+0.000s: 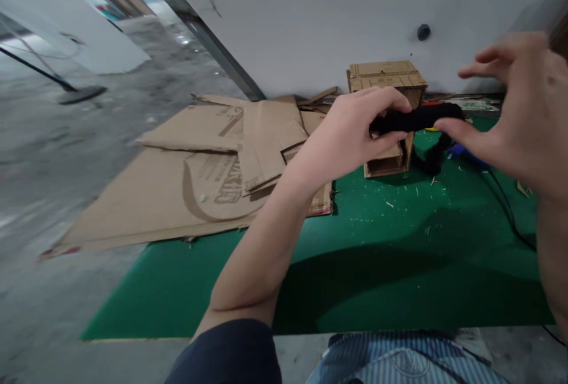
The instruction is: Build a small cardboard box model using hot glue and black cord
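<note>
My left hand (pixel 350 129) grips one end of a black, soft-looking rolled piece (pixel 423 118) between thumb and fingers, above the green table (pixel 355 277). At its other end is my right hand (pixel 519 112), fingers spread apart and raised, the thumb by the black piece; whether it touches cannot be made out. Below, a further black fuzzy length (pixel 432 158) lies over the table, and I cannot tell if it joins the held piece. Behind my left hand stands a cardboard box structure (pixel 386 73) with an open slot low at its front.
Flat cardboard sheets (pixel 164 194) overhang the table's left side. A blue object (pixel 468 154) lies at the right, near a black cord (pixel 506 209). Cardboard scraps dot the tabletop. A pale wall (pixel 319 23) rises behind.
</note>
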`<act>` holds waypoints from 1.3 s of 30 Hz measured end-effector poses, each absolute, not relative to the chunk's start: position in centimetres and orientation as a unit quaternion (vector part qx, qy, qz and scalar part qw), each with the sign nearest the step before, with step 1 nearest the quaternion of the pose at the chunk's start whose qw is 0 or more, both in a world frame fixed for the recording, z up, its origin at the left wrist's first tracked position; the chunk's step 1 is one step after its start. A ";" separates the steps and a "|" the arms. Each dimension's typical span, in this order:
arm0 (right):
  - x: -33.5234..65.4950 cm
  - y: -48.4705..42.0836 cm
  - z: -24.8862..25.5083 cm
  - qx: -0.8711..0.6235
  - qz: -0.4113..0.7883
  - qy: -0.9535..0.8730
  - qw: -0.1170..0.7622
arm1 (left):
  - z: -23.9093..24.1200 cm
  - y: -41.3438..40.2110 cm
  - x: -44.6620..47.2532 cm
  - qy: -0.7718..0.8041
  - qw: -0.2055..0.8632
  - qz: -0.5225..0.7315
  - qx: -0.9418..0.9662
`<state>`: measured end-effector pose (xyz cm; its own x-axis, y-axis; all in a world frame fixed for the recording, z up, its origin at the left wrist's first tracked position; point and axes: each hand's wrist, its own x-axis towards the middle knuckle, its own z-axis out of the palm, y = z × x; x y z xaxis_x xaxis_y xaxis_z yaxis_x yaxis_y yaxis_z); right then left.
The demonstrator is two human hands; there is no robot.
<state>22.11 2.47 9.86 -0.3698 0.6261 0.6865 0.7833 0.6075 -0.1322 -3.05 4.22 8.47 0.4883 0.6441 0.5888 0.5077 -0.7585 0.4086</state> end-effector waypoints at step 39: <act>21.4 3.8 8.6 -0.407 0.045 -0.862 0.298 | 9.2 4.3 -3.9 0.308 -0.014 0.463 0.831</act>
